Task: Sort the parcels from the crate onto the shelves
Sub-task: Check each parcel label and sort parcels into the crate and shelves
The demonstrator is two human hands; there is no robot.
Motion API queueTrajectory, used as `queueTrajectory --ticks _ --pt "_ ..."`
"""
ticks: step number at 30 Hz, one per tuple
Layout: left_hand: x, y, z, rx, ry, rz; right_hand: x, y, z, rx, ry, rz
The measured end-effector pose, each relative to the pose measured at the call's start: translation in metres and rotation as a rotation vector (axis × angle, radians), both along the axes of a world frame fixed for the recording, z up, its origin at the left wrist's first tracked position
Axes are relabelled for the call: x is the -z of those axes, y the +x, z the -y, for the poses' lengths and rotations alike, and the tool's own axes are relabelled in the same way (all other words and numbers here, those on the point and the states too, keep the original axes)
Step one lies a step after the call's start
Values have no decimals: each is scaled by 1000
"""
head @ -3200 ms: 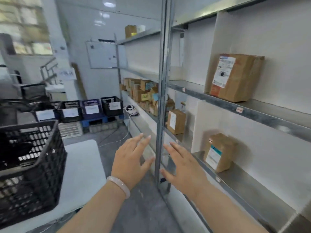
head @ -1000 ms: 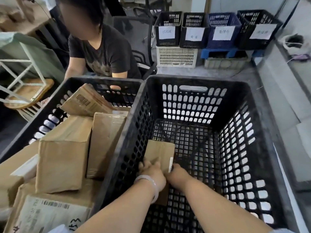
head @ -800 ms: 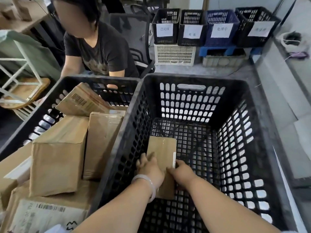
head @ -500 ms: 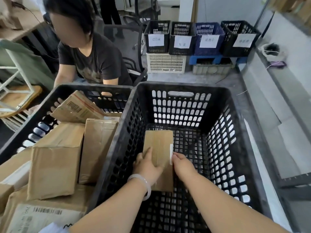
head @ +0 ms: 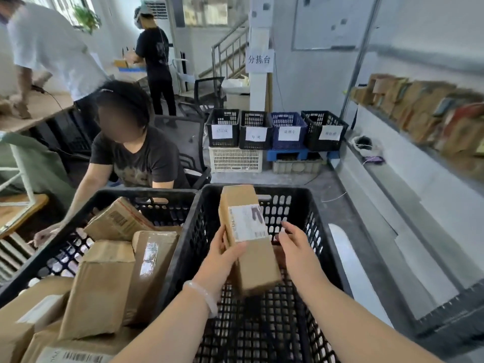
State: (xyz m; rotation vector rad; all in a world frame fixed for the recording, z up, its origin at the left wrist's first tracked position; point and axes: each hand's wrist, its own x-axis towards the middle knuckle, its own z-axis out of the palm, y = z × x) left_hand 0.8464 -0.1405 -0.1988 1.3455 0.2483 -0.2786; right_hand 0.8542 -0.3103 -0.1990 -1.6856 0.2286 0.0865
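Observation:
A long brown cardboard parcel (head: 258,260) with a white label on top is lifted above the black crate (head: 318,231) in front of me. My left hand (head: 222,260) grips its left side, thumb on the label's edge. My right hand (head: 296,247) is beside the parcel's right side with fingers loosely spread; I cannot tell whether it touches the box. The crate's mesh floor shows beneath. The metal shelves (head: 408,132) run along the right wall, with a blurred row of parcels on them.
A second black crate (head: 78,221) on the left holds several cardboard parcels. A seated person in a dark shirt (head: 141,158) leans over it. Labelled bins (head: 277,129) stand on the floor ahead. Two more people work at the back left.
The parcel has come up from the crate floor to above the rim, turned label up. My right hand has come off its side. The camera has tilted up toward the room.

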Motion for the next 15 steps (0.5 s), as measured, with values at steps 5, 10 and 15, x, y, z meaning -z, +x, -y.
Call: queueTrajectory --ticks 5,10,15 --pt "-23 -3 15 -16 -250 -152 -1 -8 13 -79 193 -169" --pt "-30 5 17 -1 188 158 -29 -13 26 60 -8 -13" --pt "-40 8 22 124 222 228 -40 -16 35 37 -185 140"
